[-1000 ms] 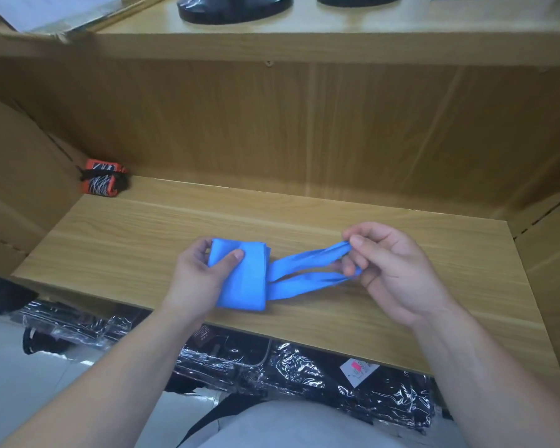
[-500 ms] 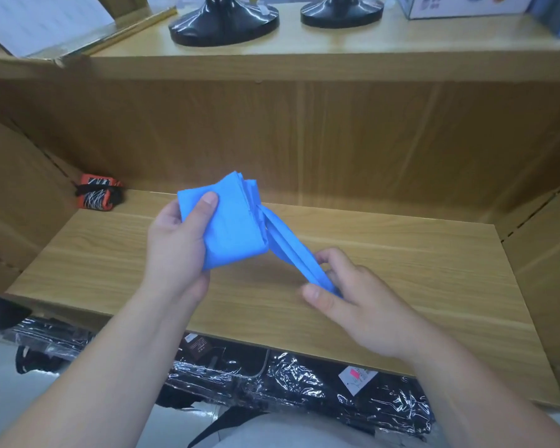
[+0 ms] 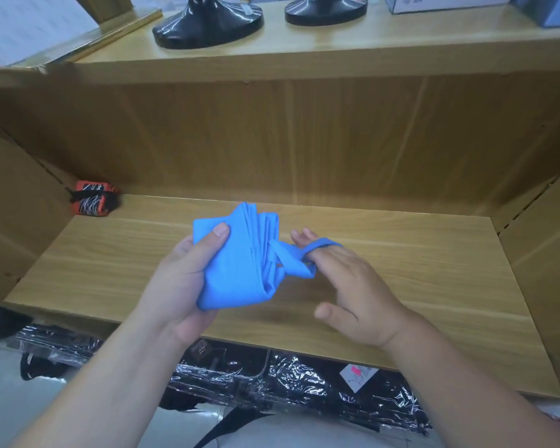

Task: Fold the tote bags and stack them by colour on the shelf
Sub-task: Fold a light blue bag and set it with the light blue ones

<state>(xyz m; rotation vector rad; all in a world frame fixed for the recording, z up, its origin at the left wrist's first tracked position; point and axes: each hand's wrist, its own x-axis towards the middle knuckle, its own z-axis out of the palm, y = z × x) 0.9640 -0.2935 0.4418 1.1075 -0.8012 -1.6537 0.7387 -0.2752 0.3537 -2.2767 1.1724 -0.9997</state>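
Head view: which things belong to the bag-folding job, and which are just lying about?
Job: blue tote bag, held by the left hand; its straps, looped over the right hand; lower shelf.
Lying about: two black stand bases on the upper shelf; plastic-wrapped black goods below; orange-and-black bundle, back left, maybe a folded bag.

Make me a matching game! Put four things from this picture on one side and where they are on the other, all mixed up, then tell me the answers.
Things:
1. blue tote bag
2. orange bundle
3. black stand bases
4. plastic-wrapped black goods

Places:
A. on the top shelf
B. back left corner of the lower shelf
C. gripped in the left hand
D. beneath the lower shelf

Pairs: 1-C, 2-B, 3-A, 4-D.
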